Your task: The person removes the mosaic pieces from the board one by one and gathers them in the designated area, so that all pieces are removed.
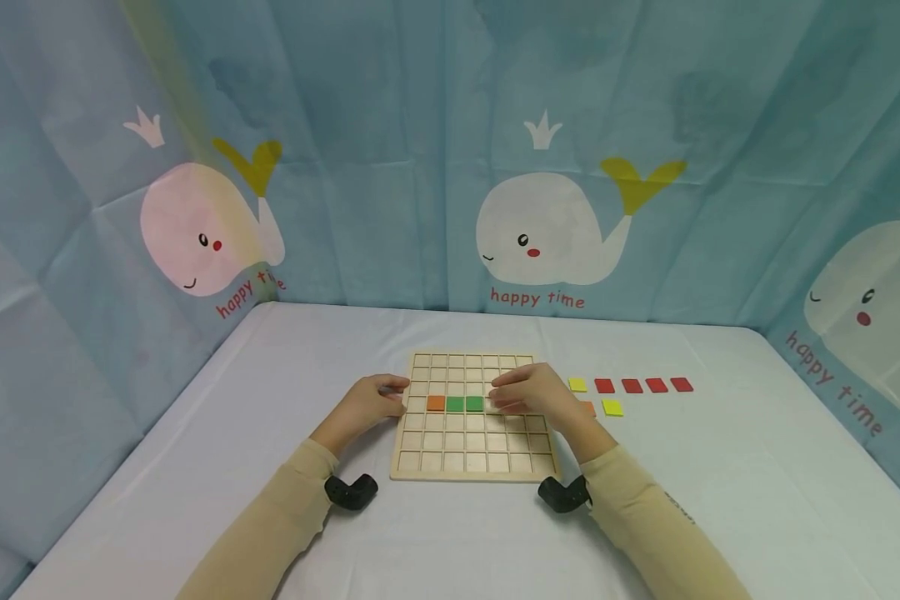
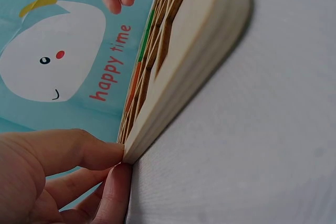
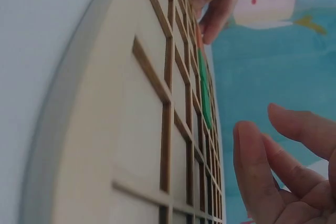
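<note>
Left hand [image 1: 363, 408] angled inward, pinching left edge of gridded board [image 1: 472, 477] on table [image 1: 795, 500]. On it: one orange tile [image 1: 436, 403], two green tiles [image 1: 455, 404]. Right hand [image 1: 534, 390] above board's right side, fingers bent, thumb apart. Further right: two yellow tiles [image 1: 612, 407], second orange tile [image 1: 588, 408] part-hidden, four red tiles [image 1: 632, 386].

Head-view ct: 1 grid bd [image 1: 474, 477], ctr | on it: 1 orng tile [image 1: 436, 403], 2 grn tiles [image 1: 474, 404] | ctr-rt: 4 red tiles [image 1: 632, 386], 2 yel tiles [image 1: 612, 407], 1 part-hid orng tile [image 1: 588, 408] | ctr: 1 L hand [image 1: 363, 404], 1 R hand [image 1: 540, 392] | low ctr: 2 blk wrist pcs [image 1: 352, 494] | 3 whale prints [image 1: 551, 229]: up-L, up-ctr, rt edge
</note>
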